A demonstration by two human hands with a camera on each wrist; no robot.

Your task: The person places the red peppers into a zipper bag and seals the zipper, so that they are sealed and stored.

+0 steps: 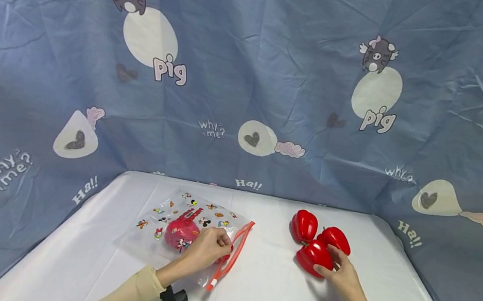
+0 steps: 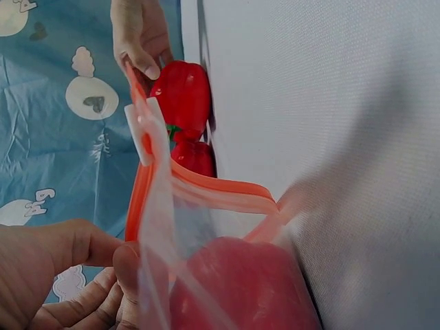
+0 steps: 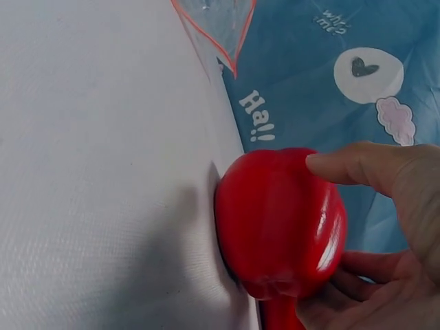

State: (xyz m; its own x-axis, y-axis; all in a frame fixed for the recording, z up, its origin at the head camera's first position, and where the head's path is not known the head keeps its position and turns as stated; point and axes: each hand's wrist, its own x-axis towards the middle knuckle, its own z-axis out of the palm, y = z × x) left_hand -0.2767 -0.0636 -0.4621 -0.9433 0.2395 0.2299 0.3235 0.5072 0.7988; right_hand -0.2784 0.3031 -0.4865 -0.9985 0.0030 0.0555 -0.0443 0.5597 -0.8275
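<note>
White is the table (image 1: 266,300) in the head view, and on it, left of the middle, we see a clear zip bag (image 1: 212,219) with cartoon prints, its orange zip (image 1: 235,254) turned toward the right edge. A bagged pepper (image 1: 181,233) lies inside, pinkish through the plastic; red also shows just beside our left hand (image 1: 208,247), and we cannot tell whether that is the same pepper. This hand pinches the bag near its mouth. Toward the far right corner, three peppers lie together: a back pepper (image 1: 304,226), a right pepper (image 1: 336,240) and a near pepper (image 1: 314,257). Our right hand (image 1: 343,275) has thumb and fingers around the near pepper. Beyond the far edge hangs a blue cloth (image 1: 253,69).

In the left wrist view, we see thumb and forefinger pressed together on the bag beside the zip, which carries a white slider (image 2: 139,137). The mouth gapes, with red filling it.

In the right wrist view, our thumb touches one side of the near pepper while bent fingers sit on the other; how firmly they press, we cannot tell.
</note>
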